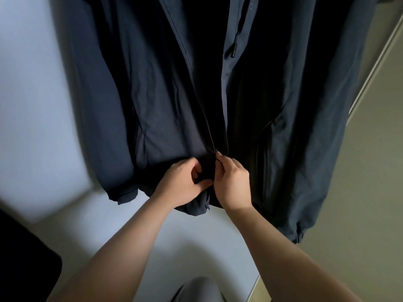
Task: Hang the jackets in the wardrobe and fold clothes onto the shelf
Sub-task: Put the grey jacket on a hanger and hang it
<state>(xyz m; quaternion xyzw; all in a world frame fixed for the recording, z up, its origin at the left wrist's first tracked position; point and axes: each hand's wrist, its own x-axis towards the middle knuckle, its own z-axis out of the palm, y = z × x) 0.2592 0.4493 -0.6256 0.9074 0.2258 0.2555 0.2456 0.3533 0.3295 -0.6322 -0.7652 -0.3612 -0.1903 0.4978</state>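
A dark navy jacket (165, 101) hangs in front of me inside the wardrobe, its front unzipped from the top down to near the hem. My left hand (183, 184) grips the left front panel at the hem beside the zip. My right hand (232, 182) pinches the zip end at the bottom of the right panel, fingertips by the slider. The two hands are close together at the hem. A drawcord with a black tip (233, 52) dangles down the open front. The hanger is out of view above.
The pale wardrobe back wall (32, 83) is to the left and its white floor (196, 236) lies below the jacket. A beige side panel or door (375, 171) runs down the right. A dark object (24, 258) sits at the lower left.
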